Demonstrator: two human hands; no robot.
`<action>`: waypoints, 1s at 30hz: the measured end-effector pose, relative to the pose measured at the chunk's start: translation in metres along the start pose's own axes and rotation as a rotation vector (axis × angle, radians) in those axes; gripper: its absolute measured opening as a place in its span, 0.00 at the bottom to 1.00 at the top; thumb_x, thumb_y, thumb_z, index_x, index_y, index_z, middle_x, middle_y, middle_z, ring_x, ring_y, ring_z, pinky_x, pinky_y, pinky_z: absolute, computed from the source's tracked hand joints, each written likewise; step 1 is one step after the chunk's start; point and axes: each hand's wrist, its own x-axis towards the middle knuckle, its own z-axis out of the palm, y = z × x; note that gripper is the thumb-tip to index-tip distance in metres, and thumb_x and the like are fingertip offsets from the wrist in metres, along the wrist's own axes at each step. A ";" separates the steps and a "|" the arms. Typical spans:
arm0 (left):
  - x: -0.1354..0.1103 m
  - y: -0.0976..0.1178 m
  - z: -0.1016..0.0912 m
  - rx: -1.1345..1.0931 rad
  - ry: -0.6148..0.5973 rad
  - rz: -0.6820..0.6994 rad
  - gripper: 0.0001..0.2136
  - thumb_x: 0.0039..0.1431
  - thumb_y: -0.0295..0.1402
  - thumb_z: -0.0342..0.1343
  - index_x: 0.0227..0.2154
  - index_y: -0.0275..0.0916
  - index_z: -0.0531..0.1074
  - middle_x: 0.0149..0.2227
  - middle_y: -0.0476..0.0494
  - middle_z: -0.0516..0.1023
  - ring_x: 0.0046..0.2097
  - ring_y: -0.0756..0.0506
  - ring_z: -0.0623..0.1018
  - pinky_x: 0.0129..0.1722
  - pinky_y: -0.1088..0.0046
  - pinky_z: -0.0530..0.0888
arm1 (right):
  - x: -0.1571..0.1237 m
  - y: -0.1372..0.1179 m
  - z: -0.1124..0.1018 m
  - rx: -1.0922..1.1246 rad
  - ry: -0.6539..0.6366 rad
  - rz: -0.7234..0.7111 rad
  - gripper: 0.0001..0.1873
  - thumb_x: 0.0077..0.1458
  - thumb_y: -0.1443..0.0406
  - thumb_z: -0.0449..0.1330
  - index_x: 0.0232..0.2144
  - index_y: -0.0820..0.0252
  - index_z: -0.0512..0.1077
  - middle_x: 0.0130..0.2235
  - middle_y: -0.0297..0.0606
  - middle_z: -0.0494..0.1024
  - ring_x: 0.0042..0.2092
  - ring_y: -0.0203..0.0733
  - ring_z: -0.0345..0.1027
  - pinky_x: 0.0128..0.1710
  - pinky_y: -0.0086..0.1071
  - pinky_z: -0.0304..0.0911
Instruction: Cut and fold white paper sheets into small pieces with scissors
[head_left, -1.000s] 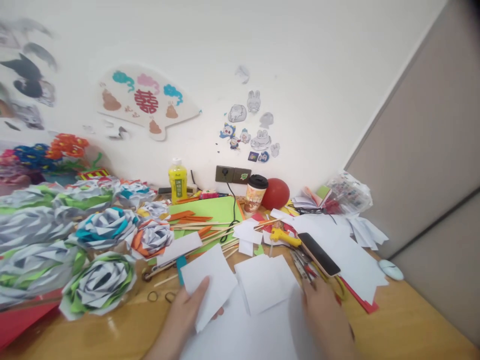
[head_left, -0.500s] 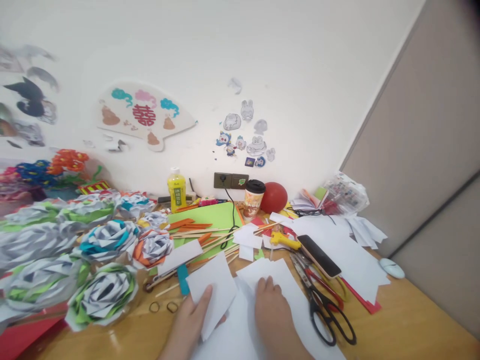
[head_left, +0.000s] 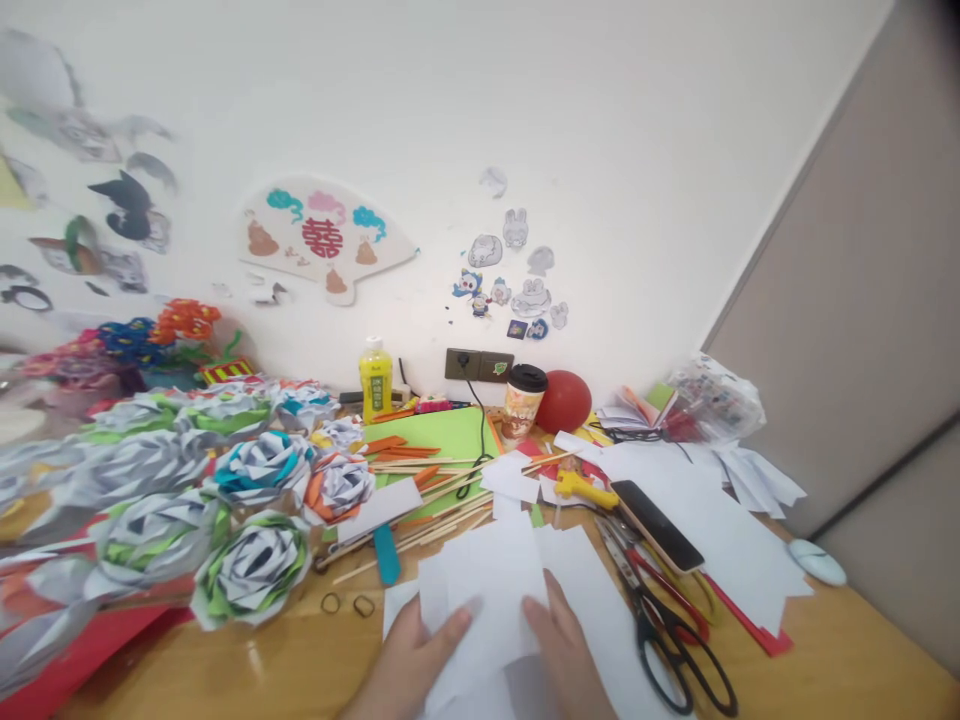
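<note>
Pieces of white paper are held up between my two hands, low in the middle of the view. My left hand grips the left edge, its thumb lying on the front face. On the opposite edge my right hand pinches the paper, thumb in front and fingers behind. How many pieces are in my grasp I cannot tell. Beneath them, more white sheets lie on the wooden table. Black-handled scissors rest just right of my right hand, and two small rubber bands lie left of my left hand.
Several folded paper flowers crowd the left side. Thin wooden sticks lie behind my hands on green paper. A yellow glue gun, a phone, a lidded cup, a red balloon and a drink bottle stand or lie farther back.
My right hand has come off the sheets on the table and now grips the paper that my left hand was holding. The whole view has shifted, with the scene moving rightward.
</note>
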 end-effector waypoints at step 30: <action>0.001 -0.018 -0.010 -0.018 -0.162 -0.211 0.25 0.50 0.50 0.47 0.44 0.35 0.67 0.36 0.39 0.80 0.34 0.40 0.78 0.37 0.62 0.73 | -0.005 -0.054 0.006 0.530 -0.352 0.383 0.30 0.42 0.49 0.58 0.42 0.66 0.67 0.42 0.49 0.75 0.44 0.51 0.67 0.46 0.42 0.59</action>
